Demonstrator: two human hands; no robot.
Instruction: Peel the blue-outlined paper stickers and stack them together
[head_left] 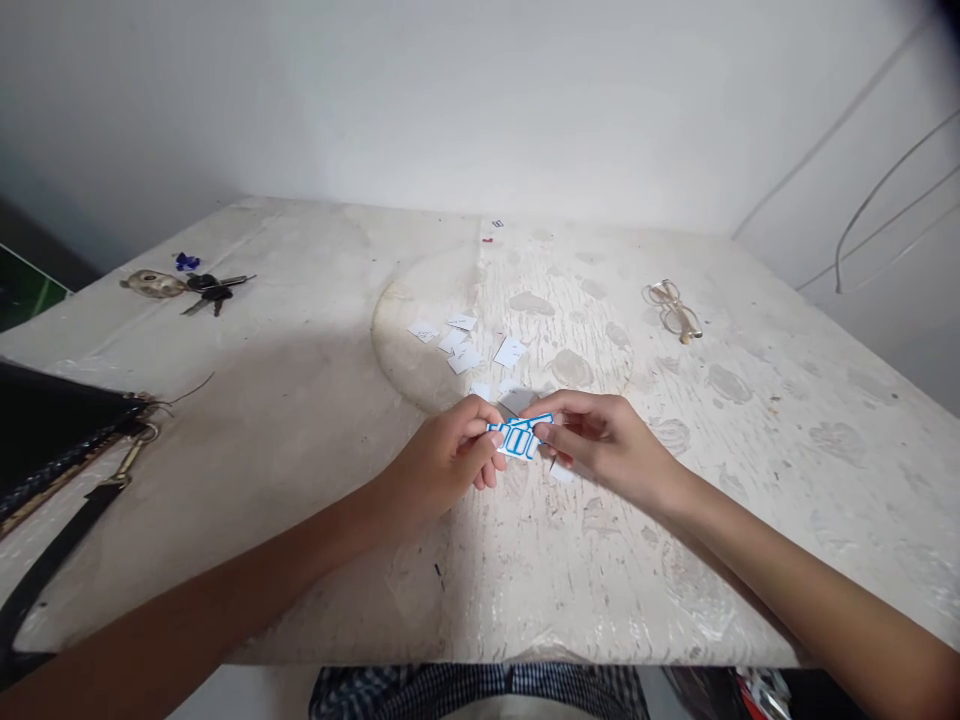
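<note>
A small white label sheet (517, 441) with blue-outlined boxes is held up just over the table, near its middle. My left hand (455, 445) pinches its left end between thumb and fingers. At its upper right, my right hand (604, 435) has thumb and fingers closed on a narrow blue-edged strip (537, 422) that overlaps the sheet. Whether the strip is joined to the sheet, I cannot tell. Several small white paper pieces (465, 359) with faint writing lie just beyond my hands. Another paper piece (561, 470) lies partly under my right hand.
The table (300, 420) has a wrinkled clear cover. Keys (214, 290) with a fob lie at the far left, eyeglasses (673, 310) at the right. A black bag (60, 430) with a strap sits on the left edge. A wall (480, 110) rises behind.
</note>
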